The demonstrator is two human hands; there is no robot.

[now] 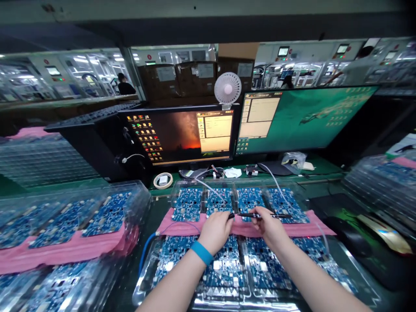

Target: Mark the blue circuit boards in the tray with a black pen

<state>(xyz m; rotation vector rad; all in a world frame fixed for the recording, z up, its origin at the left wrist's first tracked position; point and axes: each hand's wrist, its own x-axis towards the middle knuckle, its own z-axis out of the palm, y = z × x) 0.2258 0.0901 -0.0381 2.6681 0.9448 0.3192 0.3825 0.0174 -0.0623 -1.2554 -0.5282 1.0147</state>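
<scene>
My left hand (215, 232), with a blue band (202, 253) at the wrist, is closed on a black pen cap (231, 216). Just to its right, my right hand (269, 227) grips a slim black pen (282, 216), its bare tip pointing left at the cap with a small gap between. Both hands are over a clear plastic tray (143, 291) of blue circuit boards (186, 201). A pink strip (182, 229) runs across the boards beneath my hands. White cables lie over the back row of boards.
Two lit monitors (177, 134) stand behind the tray, with a small white fan (228, 88) above. More stacked board trays (107, 212) sit at the left and far right. A tape roll (163, 180) lies behind; a black mouse (347, 236) is at right.
</scene>
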